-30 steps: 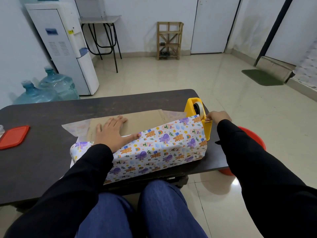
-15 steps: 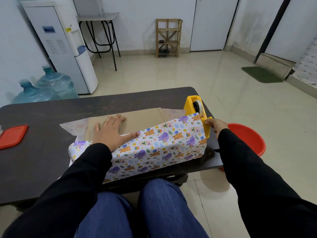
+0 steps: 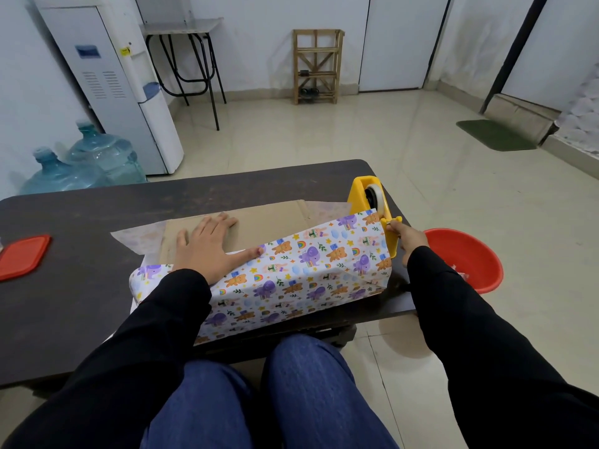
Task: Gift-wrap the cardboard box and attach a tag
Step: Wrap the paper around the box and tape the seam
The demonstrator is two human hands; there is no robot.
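Both hands had work: left hand [image 3: 207,249], spread flat, pinned paper [image 3: 308,270] to the box [image 3: 269,222]; right hand [image 3: 407,237], pinching at the dispenser [image 3: 361,197], needed a short, straight pull.

We are drawing our right hand [image 3: 409,236] back toward 6 o'clock, off the top of the yellow tape dispenser [image 3: 363,197], fingertips now pinching at its cutter end. Our view is shifting, so the red basin [image 3: 466,257] at 3 o'clock is showing more fully.
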